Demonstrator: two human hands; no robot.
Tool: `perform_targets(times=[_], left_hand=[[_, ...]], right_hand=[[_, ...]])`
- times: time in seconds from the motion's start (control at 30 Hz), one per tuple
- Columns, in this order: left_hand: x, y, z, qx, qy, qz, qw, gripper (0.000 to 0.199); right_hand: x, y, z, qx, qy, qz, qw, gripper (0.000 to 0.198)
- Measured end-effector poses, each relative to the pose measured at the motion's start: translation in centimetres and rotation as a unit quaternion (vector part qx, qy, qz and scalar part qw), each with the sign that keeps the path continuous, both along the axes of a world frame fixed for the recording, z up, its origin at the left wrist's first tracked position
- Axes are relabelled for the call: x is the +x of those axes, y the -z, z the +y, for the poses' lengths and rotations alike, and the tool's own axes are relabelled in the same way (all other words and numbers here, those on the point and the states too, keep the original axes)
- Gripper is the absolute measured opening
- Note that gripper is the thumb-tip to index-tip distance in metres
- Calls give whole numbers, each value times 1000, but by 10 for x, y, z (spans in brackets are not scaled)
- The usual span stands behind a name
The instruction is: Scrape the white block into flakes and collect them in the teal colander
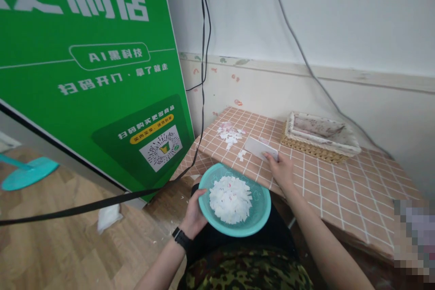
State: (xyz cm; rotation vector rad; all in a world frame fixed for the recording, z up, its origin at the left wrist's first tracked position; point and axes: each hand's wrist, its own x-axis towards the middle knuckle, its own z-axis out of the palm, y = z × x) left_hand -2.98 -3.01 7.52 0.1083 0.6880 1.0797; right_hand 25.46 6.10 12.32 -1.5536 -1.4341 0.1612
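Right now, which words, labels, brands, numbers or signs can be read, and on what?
"利店": green panel, preceding character partly cut off.
"AI黑科技": panel, outlined.
"扫码开门·拿了就走": panel, beneath.
"扫码购买更多商品": panel, above yellow strip.
Yellow strip lettering: too small to read surely.

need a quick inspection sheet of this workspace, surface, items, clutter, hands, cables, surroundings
Surface: brown tablecloth with a white grid
Job's things: teal colander below the table's front edge, with a heap of white scraps in it; flat white card on the cloth
Clutter: loose scraps left of the card; lined wicker basket to its right; crumpled white item on the floor
Hands: left hand grips the colander's rim; right hand holds the card
Cables: black cables and a grey cable along the wall
Surroundings: green sign panel at left
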Motion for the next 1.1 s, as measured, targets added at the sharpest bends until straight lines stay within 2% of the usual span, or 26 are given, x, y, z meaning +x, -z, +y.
perform_targets(times=[0.1, 0.27, 0.47, 0.73, 1.0, 1.1], left_hand=[[3, 1, 1, 1, -27, 4, 1000, 41], [4, -2, 5, 1, -32, 20, 999, 38], [2, -11, 8, 1, -41, 24, 999, 36], [-2, -5, 10, 6, -39, 32, 999, 36], [-10, -9, 17, 17, -14, 36, 999, 33], [-11, -12, 18, 19, -4, 39, 999, 32]], right_hand=[[-2, -1, -2, -5, -25, 2, 1000, 41], [-6, 1, -2, -27, -62, -3, 998, 41], [-6, -1, -3, -32, -72, 24, 997, 44], [-6, 0, -5, -20, -61, -9, 998, 45], [-8, -1, -9, -15, -130, -15, 991, 45], [-9, 1, -10, -48, -172, 7, 984, 47]])
